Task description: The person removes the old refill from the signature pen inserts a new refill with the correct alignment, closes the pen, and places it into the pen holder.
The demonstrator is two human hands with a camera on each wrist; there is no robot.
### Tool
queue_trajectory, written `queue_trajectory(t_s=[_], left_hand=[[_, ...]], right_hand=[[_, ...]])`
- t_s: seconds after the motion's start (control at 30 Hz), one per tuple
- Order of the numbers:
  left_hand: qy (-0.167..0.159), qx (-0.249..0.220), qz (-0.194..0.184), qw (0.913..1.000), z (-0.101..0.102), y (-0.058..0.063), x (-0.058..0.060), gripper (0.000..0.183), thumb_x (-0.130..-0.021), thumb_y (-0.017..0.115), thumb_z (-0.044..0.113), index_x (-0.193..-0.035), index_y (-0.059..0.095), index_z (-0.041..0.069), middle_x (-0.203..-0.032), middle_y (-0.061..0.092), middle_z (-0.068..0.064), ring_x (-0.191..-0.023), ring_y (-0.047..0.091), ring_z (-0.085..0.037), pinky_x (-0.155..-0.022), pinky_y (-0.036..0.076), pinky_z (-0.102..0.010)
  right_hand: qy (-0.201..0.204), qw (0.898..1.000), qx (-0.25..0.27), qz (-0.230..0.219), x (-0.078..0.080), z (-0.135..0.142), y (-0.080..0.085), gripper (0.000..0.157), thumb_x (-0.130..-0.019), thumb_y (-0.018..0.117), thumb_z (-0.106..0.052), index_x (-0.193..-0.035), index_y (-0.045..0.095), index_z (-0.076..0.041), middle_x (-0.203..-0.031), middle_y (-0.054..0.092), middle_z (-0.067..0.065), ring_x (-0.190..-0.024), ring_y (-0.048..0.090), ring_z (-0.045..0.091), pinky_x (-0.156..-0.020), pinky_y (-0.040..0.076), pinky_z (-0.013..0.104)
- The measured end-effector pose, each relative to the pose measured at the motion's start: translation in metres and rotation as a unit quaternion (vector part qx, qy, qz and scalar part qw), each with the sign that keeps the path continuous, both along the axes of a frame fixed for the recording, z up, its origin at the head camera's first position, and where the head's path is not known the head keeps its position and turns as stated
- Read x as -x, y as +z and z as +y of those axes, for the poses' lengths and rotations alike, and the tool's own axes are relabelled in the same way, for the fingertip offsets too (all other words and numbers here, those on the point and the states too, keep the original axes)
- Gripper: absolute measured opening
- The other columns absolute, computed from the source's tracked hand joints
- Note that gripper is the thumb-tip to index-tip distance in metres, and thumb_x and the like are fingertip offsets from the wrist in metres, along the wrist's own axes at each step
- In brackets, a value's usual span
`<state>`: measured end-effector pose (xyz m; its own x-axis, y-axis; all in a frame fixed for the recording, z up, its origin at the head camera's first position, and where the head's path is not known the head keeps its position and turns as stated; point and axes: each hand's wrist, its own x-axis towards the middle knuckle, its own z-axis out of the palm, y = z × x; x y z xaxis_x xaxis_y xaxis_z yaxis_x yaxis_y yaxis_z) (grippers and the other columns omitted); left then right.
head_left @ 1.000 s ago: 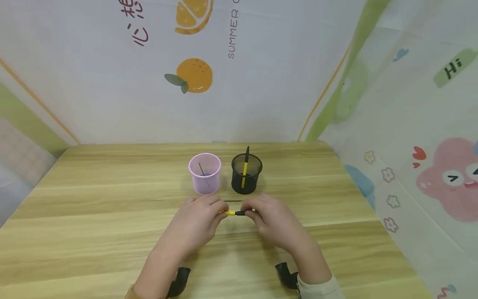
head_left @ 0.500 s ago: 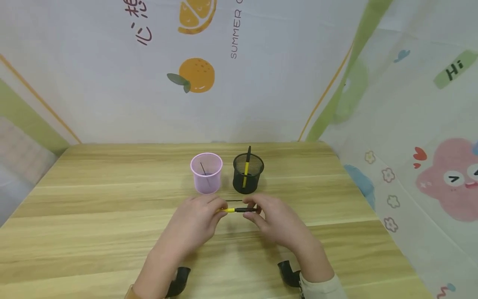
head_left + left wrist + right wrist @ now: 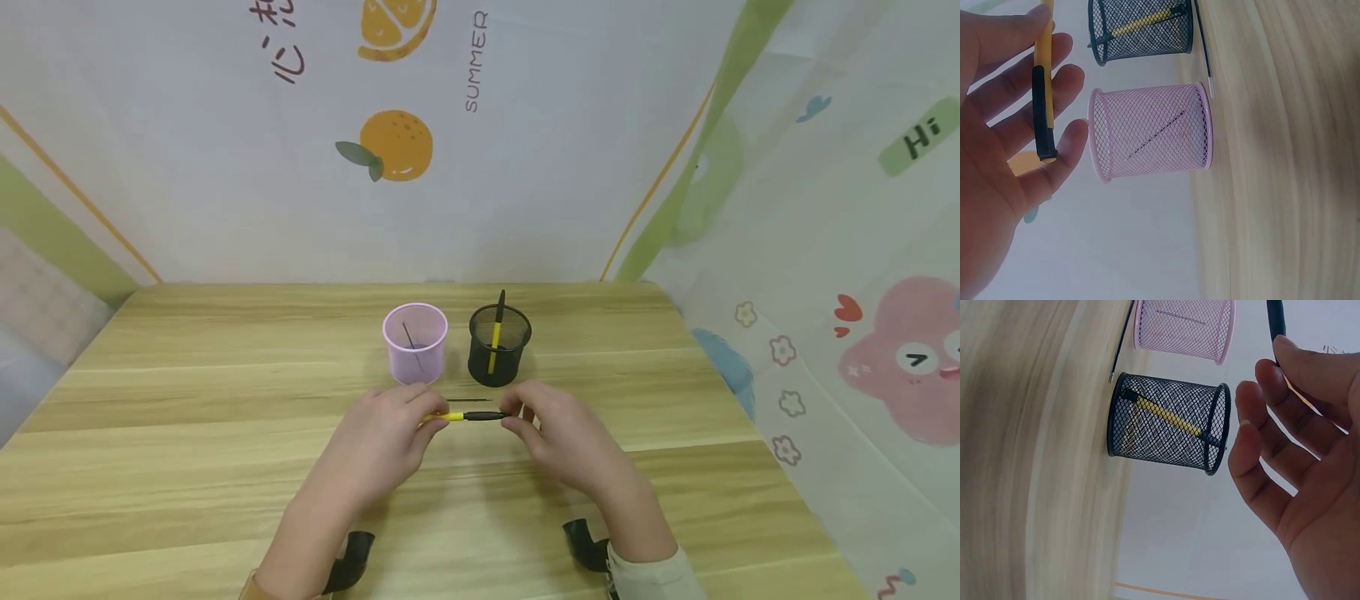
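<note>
A yellow-and-black pen (image 3: 483,416) lies level between both hands, above the wooden table. My left hand (image 3: 384,432) pinches its yellow barrel between thumb and forefinger; the black clip end (image 3: 1040,115) shows in the left wrist view, with the other fingers loosely spread. At the pen's black tapered end, my right hand (image 3: 564,433) pinches with thumb and forefinger, the remaining fingers loosely bent. Just beyond the pen, a thin dark pen refill (image 3: 468,400) lies on the table.
Behind the hands stand a pink mesh pen holder (image 3: 416,368) with a thin dark refill (image 3: 1182,317) inside and a black mesh pen holder (image 3: 483,367) with another yellow-and-black pen (image 3: 497,333). A printed white curtain (image 3: 540,167) hangs behind the wooden table (image 3: 225,400).
My right hand has slid outward along the pen to its black end, baring more of the black part. The left hand has shifted slightly left, and the pen sits a little farther forward.
</note>
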<state>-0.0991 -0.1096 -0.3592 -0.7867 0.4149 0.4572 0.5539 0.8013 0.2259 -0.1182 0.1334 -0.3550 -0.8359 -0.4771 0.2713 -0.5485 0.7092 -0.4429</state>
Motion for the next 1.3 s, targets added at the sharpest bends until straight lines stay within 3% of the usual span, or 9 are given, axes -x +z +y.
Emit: queue_trajectory(t_s=[0.37,0.83,1.1,1.23,1.3], left_hand=[[-0.001,0.004,-0.006,1.0,0.0008,0.0001,0.0001,0.011,-0.086,0.076,0.025,-0.094,0.068,0.026,-0.087,0.062,0.018,-0.075,0.057,-0.005,-0.072,0.05,-0.032],[-0.005,-0.005,0.009,0.9999,0.0012,0.0003,0.0011,0.014,-0.084,0.078,0.025,-0.095,0.069,0.024,-0.088,0.064,0.015,-0.076,0.061,-0.007,-0.072,0.052,-0.032],[0.001,-0.016,-0.026,0.9995,-0.001,0.0001,-0.0013,0.018,-0.086,0.076,0.024,-0.103,0.07,0.021,-0.094,0.068,0.013,-0.08,0.063,-0.006,-0.074,0.055,-0.028],[0.016,-0.019,-0.05,0.9984,-0.006,0.0008,-0.0031,0.014,-0.09,0.072,0.024,-0.104,0.07,0.021,-0.097,0.069,0.014,-0.085,0.064,-0.005,-0.078,0.055,-0.028],[0.022,-0.022,-0.053,0.9981,-0.0085,0.0011,-0.0035,0.013,-0.092,0.07,0.025,-0.104,0.071,0.021,-0.098,0.069,0.013,-0.087,0.065,-0.006,-0.079,0.056,-0.029]], right_hand=[[-0.007,1.0,-0.014,0.01,0.0009,0.0,-0.0002,0.002,-0.095,0.066,-0.022,-0.094,0.065,-0.023,-0.086,0.06,-0.017,-0.073,0.053,0.002,-0.068,0.048,0.022],[-0.011,0.999,-0.044,0.006,0.0029,0.0004,-0.0031,0.014,-0.1,0.057,-0.021,-0.087,0.061,-0.02,-0.069,0.046,-0.012,-0.063,0.045,0.005,-0.06,0.04,0.02],[-0.025,0.998,-0.048,-0.021,0.0034,0.0016,-0.0063,0.021,-0.103,0.05,-0.019,-0.086,0.062,-0.018,-0.08,0.065,-0.006,-0.071,0.054,0.006,-0.067,0.049,0.027],[-0.038,0.998,-0.026,-0.051,0.003,0.0032,-0.0061,0.022,-0.103,0.05,-0.02,-0.085,0.063,-0.017,-0.078,0.065,-0.004,-0.065,0.052,0.005,-0.063,0.047,0.023],[-0.033,0.997,0.003,-0.069,0.0025,0.0034,-0.0048,0.018,-0.102,0.051,-0.021,-0.095,0.067,-0.017,-0.08,0.066,-0.006,-0.066,0.054,0.004,-0.063,0.048,0.021]])
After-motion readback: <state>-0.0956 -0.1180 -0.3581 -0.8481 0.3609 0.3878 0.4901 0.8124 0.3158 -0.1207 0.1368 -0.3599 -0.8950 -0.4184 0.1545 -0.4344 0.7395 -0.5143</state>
